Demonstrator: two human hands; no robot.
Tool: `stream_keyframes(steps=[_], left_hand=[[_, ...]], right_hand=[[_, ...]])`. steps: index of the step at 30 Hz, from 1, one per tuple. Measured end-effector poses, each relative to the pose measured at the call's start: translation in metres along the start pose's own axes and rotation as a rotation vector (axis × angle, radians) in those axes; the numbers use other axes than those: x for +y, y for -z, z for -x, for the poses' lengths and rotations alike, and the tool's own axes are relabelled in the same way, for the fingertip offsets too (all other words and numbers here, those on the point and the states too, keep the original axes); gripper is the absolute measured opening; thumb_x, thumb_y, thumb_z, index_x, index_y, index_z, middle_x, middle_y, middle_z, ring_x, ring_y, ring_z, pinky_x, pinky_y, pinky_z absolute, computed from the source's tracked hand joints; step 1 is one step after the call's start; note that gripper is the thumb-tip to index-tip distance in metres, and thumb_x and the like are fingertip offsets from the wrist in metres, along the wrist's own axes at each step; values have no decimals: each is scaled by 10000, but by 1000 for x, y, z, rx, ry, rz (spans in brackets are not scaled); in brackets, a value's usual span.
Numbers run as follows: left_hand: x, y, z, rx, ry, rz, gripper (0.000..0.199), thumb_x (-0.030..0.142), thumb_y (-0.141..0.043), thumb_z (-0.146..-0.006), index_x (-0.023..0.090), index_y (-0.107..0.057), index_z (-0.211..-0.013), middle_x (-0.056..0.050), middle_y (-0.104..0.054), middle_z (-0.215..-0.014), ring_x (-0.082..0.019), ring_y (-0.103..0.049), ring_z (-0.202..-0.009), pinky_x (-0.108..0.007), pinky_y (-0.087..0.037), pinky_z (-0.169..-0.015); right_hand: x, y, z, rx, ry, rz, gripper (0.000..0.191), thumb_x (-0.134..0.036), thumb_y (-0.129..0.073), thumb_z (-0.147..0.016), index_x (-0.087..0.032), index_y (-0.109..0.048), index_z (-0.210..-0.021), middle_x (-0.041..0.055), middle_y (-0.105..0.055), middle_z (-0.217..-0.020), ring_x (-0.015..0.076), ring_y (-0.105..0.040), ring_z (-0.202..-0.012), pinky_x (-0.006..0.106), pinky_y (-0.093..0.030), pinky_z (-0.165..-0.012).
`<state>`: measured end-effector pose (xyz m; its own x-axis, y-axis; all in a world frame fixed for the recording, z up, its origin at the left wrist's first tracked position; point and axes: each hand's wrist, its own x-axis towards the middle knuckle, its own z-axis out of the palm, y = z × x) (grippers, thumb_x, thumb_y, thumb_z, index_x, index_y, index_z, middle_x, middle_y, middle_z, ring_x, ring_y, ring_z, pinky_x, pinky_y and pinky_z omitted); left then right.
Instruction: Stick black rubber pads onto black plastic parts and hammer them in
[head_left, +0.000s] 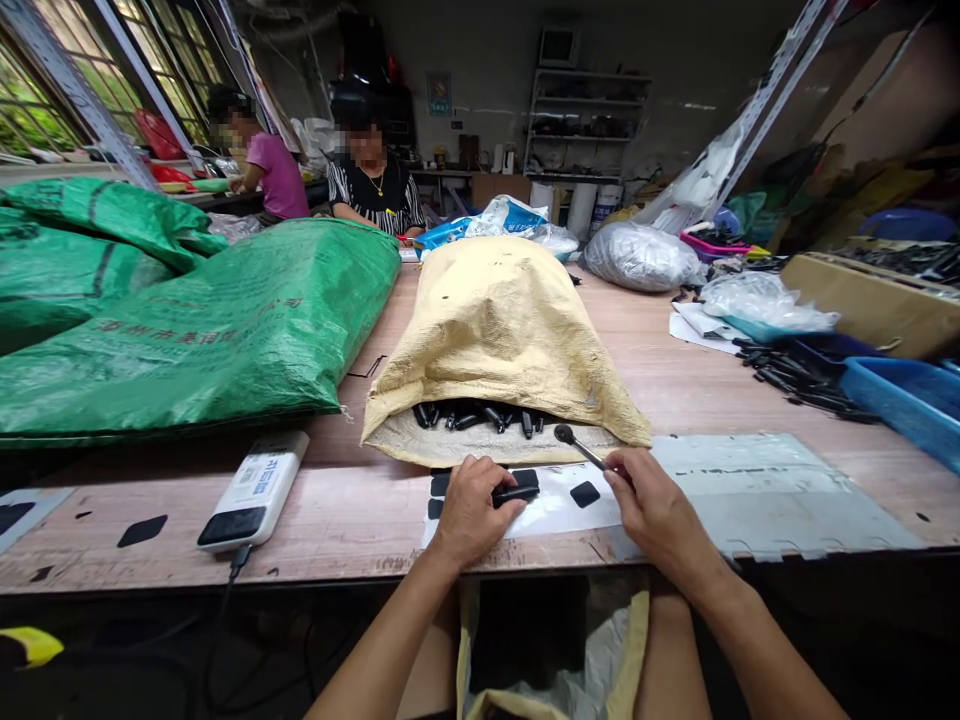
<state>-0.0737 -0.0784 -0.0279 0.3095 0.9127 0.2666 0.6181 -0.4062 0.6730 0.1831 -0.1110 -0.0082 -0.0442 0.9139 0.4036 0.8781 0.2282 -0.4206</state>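
Closed round a small black cylindrical part, my left hand rests over a white sheet near the table's front edge. The sheet carries black rounded patches. My right hand pinches a thin metal rod with a round dark end, which points up and left toward the sack mouth. Just beyond both hands lies a yellow woven sack, its mouth facing me. Several black parts show inside that opening; how deep they go is hidden.
Big green sacks cover the left side, with a white power bank and its cable in front. A translucent sheet, black parts and a blue tray are at right. Below the edge, another sack hangs open. Two people sit across.
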Motion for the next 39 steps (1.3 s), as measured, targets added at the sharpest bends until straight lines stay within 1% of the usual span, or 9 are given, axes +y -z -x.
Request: stream_keyframes(steps=[3, 8, 14, 20, 24, 27, 31, 36, 39], left_hand=[[-1, -1, -1, -8, 27, -23, 145, 251, -786, -758, 227, -680, -854, -2, -665, -849, -218, -545, -898, -380, -390, -857], [-1, -2, -1, -26, 36, -29, 158, 273, -793, -766, 238, -688, -879, 9, -664, -861, -212, -540, -913, -371, -380, -864], [1, -1, -1, -38, 57, -17, 139, 256, -784, -767, 237, -694, -871, 3, -668, -868, -221, -544, -922, -381, -377, -870], [-1, -2, -1, -29, 47, -5, 124, 262, -776, -772, 236, -682, -849, -1, -659, -851, -226, -545, -910, -389, -383, -863], [0, -1, 0, -28, 57, -24, 147, 278, -787, -757, 220, -656, -789, -7, -647, -837, -228, -541, -896, -382, -389, -834], [2, -1, 0, -23, 50, -21, 166, 228, -789, -728, 221, -664, -837, -3, -654, -858, -228, -542, -914, -385, -391, -857], [2, 1, -1, -32, 52, 1, 142, 206, -756, -753, 225, -680, -871, -2, -661, -863, -225, -544, -917, -387, -384, -874], [0, 7, -2, -53, 48, 101, 84, 255, -681, -847, 246, -701, -928, -5, -672, -910, -219, -557, -930, -383, -381, -884], [-1, 8, -1, -58, 45, 118, 100, 288, -638, -889, 256, -705, -957, -7, -671, -920, -222, -559, -946, -386, -378, -895]], right_hand=[[-22, 1, 10, -29, 47, -158, 251, -287, -439, -994, -237, -573, -1200, 55, -676, -1108, 187, -650, -1007, 311, -520, -885], [-39, 3, 26, -40, 133, -202, 436, -214, -433, -995, -294, -491, -1420, 53, -654, -1215, 175, -638, -1097, 294, -519, -945], [-46, -2, 41, -119, 90, -78, 475, -184, -380, -987, -325, -501, -1424, 51, -665, -1013, 178, -674, -841, 296, -567, -757], [-57, -4, 41, -93, 125, -124, 491, -195, -397, -983, -328, -469, -1449, 79, -653, -1010, 207, -664, -837, 320, -559, -719], [-63, -8, 42, -142, 114, -77, 458, -192, -366, -988, -326, -527, -1396, 57, -645, -922, 193, -647, -770, 308, -539, -690], [-57, -3, 37, -116, 77, -86, 410, -228, -393, -993, -315, -551, -1361, 53, -665, -999, 188, -657, -853, 296, -533, -728], [-30, 3, 17, 15, 10, 72, 347, -264, -443, -983, -309, -599, -1290, 41, -678, -1088, 209, -641, -999, 320, -505, -826], [14, -12, -2, 63, 17, 298, 326, -191, -432, -957, -252, -641, -1200, 65, -680, -1021, 233, -613, -981, 354, -465, -834], [19, -21, -4, 68, 13, 359, 327, -175, -452, -939, -242, -649, -1191, 81, -671, -1003, 254, -582, -970, 378, -442, -817]])
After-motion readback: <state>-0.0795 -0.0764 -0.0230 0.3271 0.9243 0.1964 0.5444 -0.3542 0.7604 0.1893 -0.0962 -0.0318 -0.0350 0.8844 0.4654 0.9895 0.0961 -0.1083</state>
